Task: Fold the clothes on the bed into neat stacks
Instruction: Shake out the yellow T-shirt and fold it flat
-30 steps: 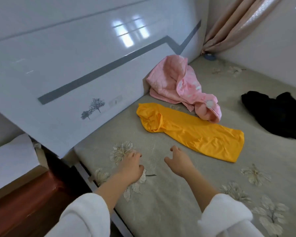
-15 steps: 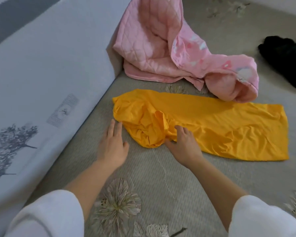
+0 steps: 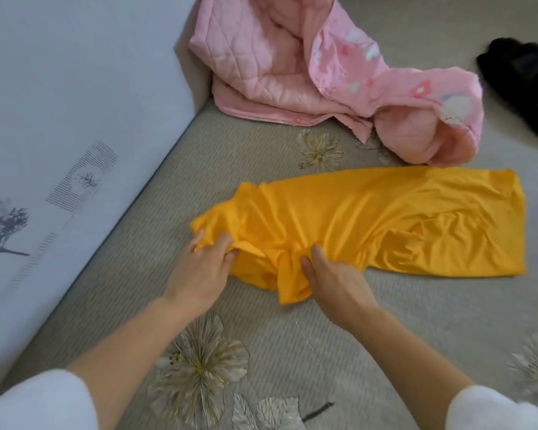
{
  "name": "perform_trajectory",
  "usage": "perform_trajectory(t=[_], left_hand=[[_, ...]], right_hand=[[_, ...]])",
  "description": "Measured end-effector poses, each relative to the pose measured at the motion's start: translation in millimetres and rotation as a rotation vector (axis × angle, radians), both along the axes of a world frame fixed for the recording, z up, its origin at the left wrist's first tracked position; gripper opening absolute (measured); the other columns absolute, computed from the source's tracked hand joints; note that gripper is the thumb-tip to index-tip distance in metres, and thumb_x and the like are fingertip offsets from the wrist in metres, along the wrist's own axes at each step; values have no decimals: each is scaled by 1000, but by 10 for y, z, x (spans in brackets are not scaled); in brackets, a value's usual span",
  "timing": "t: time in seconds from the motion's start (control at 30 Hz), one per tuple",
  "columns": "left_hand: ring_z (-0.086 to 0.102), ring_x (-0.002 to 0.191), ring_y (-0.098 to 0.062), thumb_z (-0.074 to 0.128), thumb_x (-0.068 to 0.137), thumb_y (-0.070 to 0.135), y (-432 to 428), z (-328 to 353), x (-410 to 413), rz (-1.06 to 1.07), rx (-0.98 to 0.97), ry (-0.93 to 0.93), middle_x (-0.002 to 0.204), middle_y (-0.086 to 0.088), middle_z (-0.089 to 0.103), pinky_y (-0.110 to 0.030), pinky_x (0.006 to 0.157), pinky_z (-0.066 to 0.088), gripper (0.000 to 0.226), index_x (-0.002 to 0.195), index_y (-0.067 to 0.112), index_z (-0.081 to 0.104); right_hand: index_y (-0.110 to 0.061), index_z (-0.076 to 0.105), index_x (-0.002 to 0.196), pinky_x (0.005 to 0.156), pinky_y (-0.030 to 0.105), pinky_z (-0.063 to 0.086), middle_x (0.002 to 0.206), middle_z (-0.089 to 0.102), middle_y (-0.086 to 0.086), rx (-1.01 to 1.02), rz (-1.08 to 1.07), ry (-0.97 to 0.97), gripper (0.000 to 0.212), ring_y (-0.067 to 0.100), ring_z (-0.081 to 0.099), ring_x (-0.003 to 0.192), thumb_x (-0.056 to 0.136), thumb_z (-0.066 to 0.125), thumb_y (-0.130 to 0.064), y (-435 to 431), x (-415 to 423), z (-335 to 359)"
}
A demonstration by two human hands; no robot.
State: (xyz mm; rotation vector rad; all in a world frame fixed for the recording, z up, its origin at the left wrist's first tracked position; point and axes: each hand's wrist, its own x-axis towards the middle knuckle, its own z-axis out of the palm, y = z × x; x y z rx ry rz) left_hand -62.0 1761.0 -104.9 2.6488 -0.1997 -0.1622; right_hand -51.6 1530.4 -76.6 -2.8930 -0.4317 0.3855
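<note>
Barely started tbh: nothing on the bed (image 3: pixel 230 169) is stacked, and the pink jacket (image 3: pixel 277 66) sits crumpled top middle. The yellow shirt (image 3: pixel 385 218) lies mid-frame unfolded, with the black garment (image 3: pixel 525 76) heaped upper right. Both the left hand (image 3: pixel 199 271) and right hand (image 3: pixel 336 283) have a grip clamped on the shirt's bunched end.

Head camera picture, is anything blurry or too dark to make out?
Head view: soft, even light, yellow garment fairly sharp; white sleeves at the bottom edge blurred; black garment at the right edge too dark for detail.
</note>
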Motion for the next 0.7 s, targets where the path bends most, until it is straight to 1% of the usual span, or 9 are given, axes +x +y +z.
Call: perform_trajectory(t=[0.07,0.2,0.27,0.37,0.43,0.5,0.57,0.63,0.7], left_hand=[[44,48,-12,27,97,47,-89,204,-260,15,-118,141,58,2,49,-28,49,32,34,94,20,46],[47,52,-11,33,89,55,-426,670,-641,50,-274,146,54,6,43,-23,47,30,35,86,25,50],[45,53,-6,41,86,59,-656,970,-795,142,-384,134,56,10,46,-18,49,31,38,79,24,54],[54,75,1,58,65,77,-954,1503,-1095,186,-562,305,80,18,61,-21,67,43,51,88,32,61],[57,80,1,70,55,76,-1152,1910,-1390,101,-443,441,89,14,64,-24,73,46,56,93,35,64],[44,53,4,77,66,56,-1409,2335,-1709,4,-249,450,64,10,54,-21,56,34,38,77,21,66],[36,46,0,73,80,38,-1668,2762,-2022,32,-238,406,56,4,45,-22,51,26,31,67,12,61],[48,63,-5,65,87,36,-1883,3149,-2303,106,-354,370,69,-2,55,-23,62,34,32,82,5,68],[58,85,-13,59,90,40,-2091,3543,-2566,167,-448,358,89,3,65,-26,77,42,25,96,19,70]], right_hand=[[-11,38,114,62,41,44,80,64,13,110,-198,210,30,35,63,77,103,30,-38,-258,-231,108],[-6,49,86,62,37,40,70,51,4,659,-610,203,37,16,51,64,102,36,-37,-702,-507,547],[-5,48,79,65,35,38,72,49,5,809,-703,170,38,15,48,67,102,39,-34,-931,-618,817],[-12,42,70,60,34,31,68,40,5,863,-698,147,36,16,40,65,101,42,-30,-1293,-897,1353],[-7,42,70,58,32,29,68,39,5,831,-648,146,37,17,39,66,101,43,-28,-1548,-1159,1752],[-5,47,75,58,32,30,71,42,8,802,-589,157,35,19,41,69,101,44,-29,-1792,-1430,2185],[-8,56,81,62,31,34,76,48,8,781,-550,194,31,18,45,73,100,45,-31,-2022,-1675,2597],[-10,61,92,66,31,33,84,48,9,768,-532,202,28,21,45,78,99,47,-33,-2234,-1862,2959],[-16,56,90,68,32,34,84,45,10,812,-555,182,21,22,44,80,97,50,-35,-2422,-2028,3282]])
